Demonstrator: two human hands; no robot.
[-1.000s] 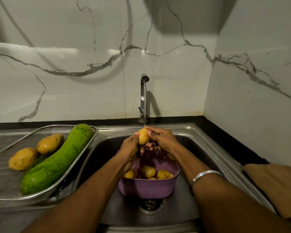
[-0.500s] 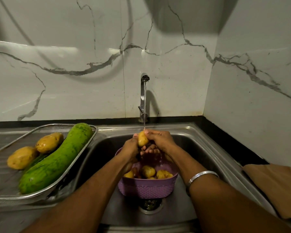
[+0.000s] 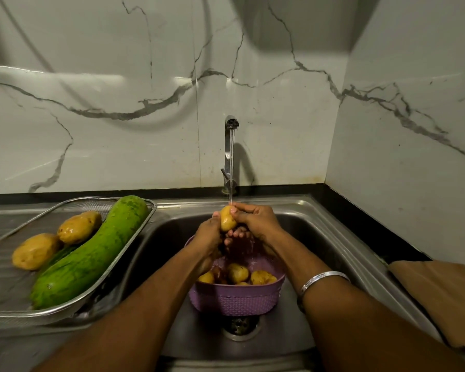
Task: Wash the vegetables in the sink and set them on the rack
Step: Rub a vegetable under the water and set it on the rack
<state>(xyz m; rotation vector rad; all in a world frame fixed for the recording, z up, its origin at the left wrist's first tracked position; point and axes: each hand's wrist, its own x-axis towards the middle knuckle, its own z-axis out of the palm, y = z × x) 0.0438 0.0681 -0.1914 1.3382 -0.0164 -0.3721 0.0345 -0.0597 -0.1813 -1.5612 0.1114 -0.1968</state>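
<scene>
Both hands hold one small yellow potato [image 3: 227,219] under the running water of the tap [image 3: 231,154], above the steel sink [image 3: 320,232]. My left hand [image 3: 207,234] grips it from the left and my right hand [image 3: 255,220] curls round it from the right. Below them a purple basket [image 3: 236,299] stands over the drain with several potatoes [image 3: 238,272] inside. On the left, a wire rack [image 3: 8,288] carries a long green gourd [image 3: 91,253] and two potatoes [image 3: 75,229], [image 3: 34,251].
A brown cloth [image 3: 440,294] lies on the counter at the right. The drain [image 3: 239,324] shows just in front of the basket. Marble wall tiles close off the back and the right side. A silver bangle sits on my right wrist.
Both hands have stayed under the tap, rubbing and turning the potato slightly. The rack and basket have not moved.
</scene>
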